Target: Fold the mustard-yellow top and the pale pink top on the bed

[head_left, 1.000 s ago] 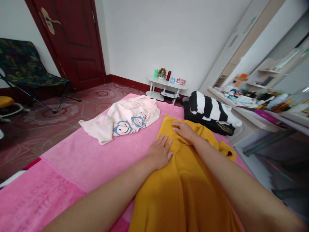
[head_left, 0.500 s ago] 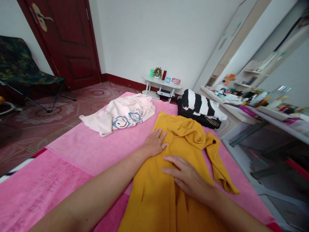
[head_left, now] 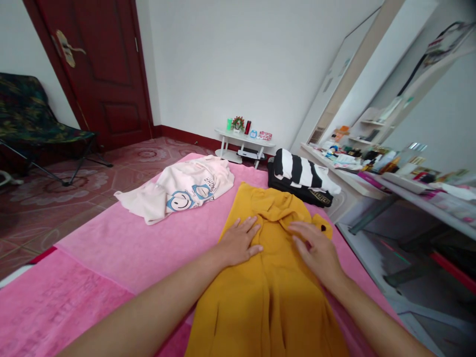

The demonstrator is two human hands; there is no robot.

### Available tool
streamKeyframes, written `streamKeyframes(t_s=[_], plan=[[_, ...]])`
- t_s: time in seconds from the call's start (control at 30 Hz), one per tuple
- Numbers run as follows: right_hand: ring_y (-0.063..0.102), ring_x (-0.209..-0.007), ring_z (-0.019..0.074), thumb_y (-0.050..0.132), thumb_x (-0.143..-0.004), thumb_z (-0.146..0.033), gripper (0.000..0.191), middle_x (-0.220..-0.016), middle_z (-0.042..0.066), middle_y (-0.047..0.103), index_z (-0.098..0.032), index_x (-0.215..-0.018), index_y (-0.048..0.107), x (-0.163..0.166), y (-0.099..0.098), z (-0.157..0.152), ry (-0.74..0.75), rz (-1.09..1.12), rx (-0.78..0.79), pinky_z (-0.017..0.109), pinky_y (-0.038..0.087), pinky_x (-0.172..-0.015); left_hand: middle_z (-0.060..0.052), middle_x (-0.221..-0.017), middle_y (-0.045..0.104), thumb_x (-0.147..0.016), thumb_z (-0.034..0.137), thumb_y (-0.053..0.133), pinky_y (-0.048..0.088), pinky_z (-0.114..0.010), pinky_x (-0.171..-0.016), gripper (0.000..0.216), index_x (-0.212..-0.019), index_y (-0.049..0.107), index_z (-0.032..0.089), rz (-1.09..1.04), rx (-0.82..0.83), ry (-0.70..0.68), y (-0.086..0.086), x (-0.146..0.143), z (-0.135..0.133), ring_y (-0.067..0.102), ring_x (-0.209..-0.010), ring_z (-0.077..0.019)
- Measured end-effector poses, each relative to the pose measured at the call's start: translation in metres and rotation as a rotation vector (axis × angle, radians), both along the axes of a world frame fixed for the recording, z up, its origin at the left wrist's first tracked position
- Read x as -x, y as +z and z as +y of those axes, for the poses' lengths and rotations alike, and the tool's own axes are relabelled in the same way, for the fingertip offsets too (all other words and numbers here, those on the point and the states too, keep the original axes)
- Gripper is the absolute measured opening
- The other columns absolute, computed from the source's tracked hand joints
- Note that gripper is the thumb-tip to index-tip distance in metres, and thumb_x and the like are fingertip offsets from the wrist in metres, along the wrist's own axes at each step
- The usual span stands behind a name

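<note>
Pale-pink smiley-print top (head_left: pixel 178 191) on pink blanket (head_left: pixel 122 243), L of & past L hand (head_left: pixel 239 241); L hand flat, fingers a bit apart, on mustard garment (head_left: pixel 258 292), under & btwn both hands. B/W striped clothing (head_left: pixel 300 169) past R hand (head_left: pixel 319 252), fingers bent at mustard garment, can't tell if gripping.

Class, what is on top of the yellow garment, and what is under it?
The left hand rests on the yellow garment; the right hand is over it, contact unclear. Pink cloth shows along its edges; whatever lies beneath its middle is covered.
</note>
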State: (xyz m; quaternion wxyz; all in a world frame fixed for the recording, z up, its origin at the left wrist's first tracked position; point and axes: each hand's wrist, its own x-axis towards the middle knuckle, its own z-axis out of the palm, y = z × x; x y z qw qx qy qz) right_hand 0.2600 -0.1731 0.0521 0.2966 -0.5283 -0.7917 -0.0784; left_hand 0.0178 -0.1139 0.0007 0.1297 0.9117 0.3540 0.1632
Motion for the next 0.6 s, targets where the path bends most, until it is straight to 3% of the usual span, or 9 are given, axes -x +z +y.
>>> streamKeyframes(t_s=[0.1, 0.23, 0.37, 0.47, 0.53, 0.6], plan=[[0.060, -0.098, 0.0219, 0.046, -0.077, -0.015, 0.035, -0.110, 0.009, 0.063, -0.018, -0.108, 0.060, -0.045, 0.003, 0.047, -0.270, 0.105, -0.007, 0.038, 0.047, -0.088, -0.007, -0.154, 0.014, -0.090, 0.057, 0.033, 0.011, -0.044, -0.114, 0.066, -0.145, 0.025, 0.022, -0.012, 0.001, 0.010, 0.001, 0.000, 0.000, 0.014, -0.141, -0.0229], [0.062, -0.088, 0.0218, 0.051, -0.072, -0.016, 0.042, -0.108, 0.013, 0.064, -0.012, -0.113, 0.058, -0.082, 0.000, 0.094, -0.532, 0.131, 0.146, 0.034, 0.048, -0.080, -0.008, -0.153, 0.018, -0.089, 0.056, 0.036, 0.013, -0.044, -0.114, 0.065, -0.144, 0.029, 0.021, -0.037, -0.003, 0.015, 0.003, 0.000, -0.001, 0.018, -0.140, -0.0235], [0.063, -0.088, 0.0238, 0.063, -0.068, -0.029, 0.056, -0.099, 0.011, 0.067, -0.013, -0.121, 0.053, -0.077, -0.011, 0.111, -0.594, 0.063, 0.319, 0.031, 0.046, -0.075, -0.007, -0.152, 0.025, -0.087, 0.054, 0.042, 0.016, -0.044, -0.114, 0.063, -0.142, 0.034, 0.023, -0.077, 0.025, 0.031, 0.004, 0.002, 0.000, 0.025, -0.138, -0.0233], [0.063, -0.079, 0.0237, 0.063, -0.069, -0.038, 0.034, -0.083, 0.007, 0.069, -0.019, -0.097, 0.066, -0.068, -0.013, 0.109, -0.604, 0.032, 0.384, 0.030, 0.044, -0.067, -0.006, -0.149, 0.031, -0.088, 0.048, 0.044, 0.019, -0.043, -0.113, 0.056, -0.139, 0.039, 0.025, -0.127, 0.050, 0.037, 0.004, 0.004, 0.003, 0.030, -0.136, -0.0218], [0.063, -0.073, 0.0241, 0.059, -0.072, -0.044, 0.030, -0.076, 0.007, 0.068, -0.019, -0.085, 0.068, -0.070, -0.006, 0.107, -0.648, 0.086, 0.322, 0.031, 0.043, -0.064, -0.005, -0.148, 0.033, -0.088, 0.045, 0.045, 0.019, -0.041, -0.114, 0.055, -0.139, 0.039, 0.026, -0.152, 0.060, 0.044, 0.004, 0.005, 0.003, 0.032, -0.135, -0.0211], [0.062, -0.071, 0.0248, 0.055, -0.075, -0.049, 0.037, -0.075, 0.010, 0.068, -0.017, -0.086, 0.068, -0.079, 0.007, 0.107, -0.688, 0.245, 0.139, 0.033, 0.044, -0.062, -0.006, -0.150, 0.030, -0.087, 0.045, 0.046, 0.020, -0.040, -0.114, 0.060, -0.142, 0.033, 0.024, -0.156, 0.067, 0.075, 0.004, 0.005, 0.003, 0.030, -0.135, -0.0216]])
